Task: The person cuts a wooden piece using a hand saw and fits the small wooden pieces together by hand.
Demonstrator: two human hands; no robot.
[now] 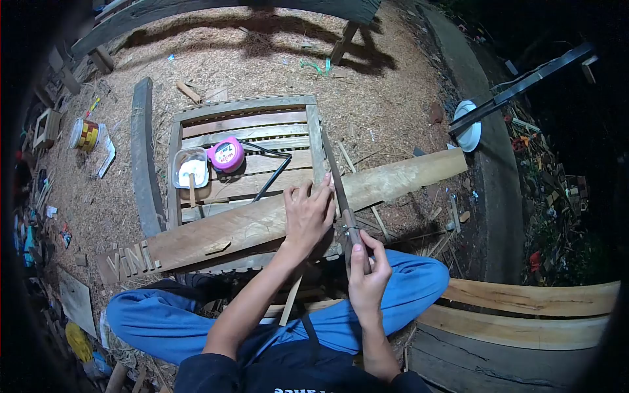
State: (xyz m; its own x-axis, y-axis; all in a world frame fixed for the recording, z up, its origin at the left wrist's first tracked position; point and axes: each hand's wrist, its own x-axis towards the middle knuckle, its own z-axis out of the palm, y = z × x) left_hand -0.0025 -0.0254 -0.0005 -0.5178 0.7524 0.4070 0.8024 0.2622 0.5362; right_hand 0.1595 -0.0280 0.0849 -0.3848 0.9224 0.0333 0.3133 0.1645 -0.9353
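Observation:
My right hand (365, 272) is wrapped round the wooden handle of a long, narrow dark blade that looks like a machete (340, 187). The blade points away from me across a long wooden plank (403, 180). On the plank, just left of the blade, rests my left hand (308, 216). Its fingers are bent, with a fingertip close against the blade; whatever they pinch is hidden. Thin wood pieces form raised letters (133, 261) at the plank's left end. A small loose wood piece (218, 247) lies nearer the middle.
Beneath the plank is a slatted wooden frame (246, 103). It carries a pink tape measure (226, 155), a plastic tub of white paste (190, 171) with a stick, and a bent black metal bar (283, 160). A bench (229, 8) stands beyond; boards (524, 327) lie at right.

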